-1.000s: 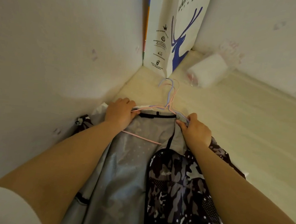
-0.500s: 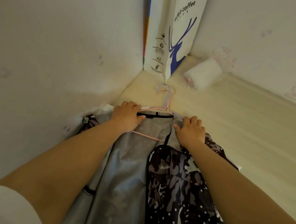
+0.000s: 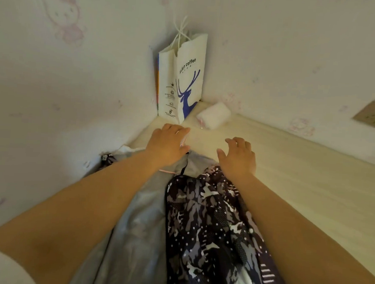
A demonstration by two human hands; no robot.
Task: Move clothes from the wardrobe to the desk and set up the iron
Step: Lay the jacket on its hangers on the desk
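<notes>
Nearest the camera, a camouflage-patterned jacket with a pale grey mesh lining (image 3: 209,227) lies spread along the light wooden desk top (image 3: 301,183), reaching up between both forearms. Only a short stretch of its thin pink wire hanger (image 3: 168,171) peeks out beside the left wrist.

The left hand (image 3: 167,143) lies over the collar end; something pale and thin shows by its fingers, but I cannot tell whether it grips it. The right hand (image 3: 237,157) hovers with fingers spread and relaxed, holding nothing.

As I judge it, the clothes are delivered to the desk; no iron is in view, so setting it up remains. A wall socket (image 3: 374,112) sits on the right wall.

Farther back lies a small white plastic-wrapped pack (image 3: 214,115). In the corner stands a white paper bag printed with a blue deer (image 3: 182,81); its contents are hidden.
</notes>
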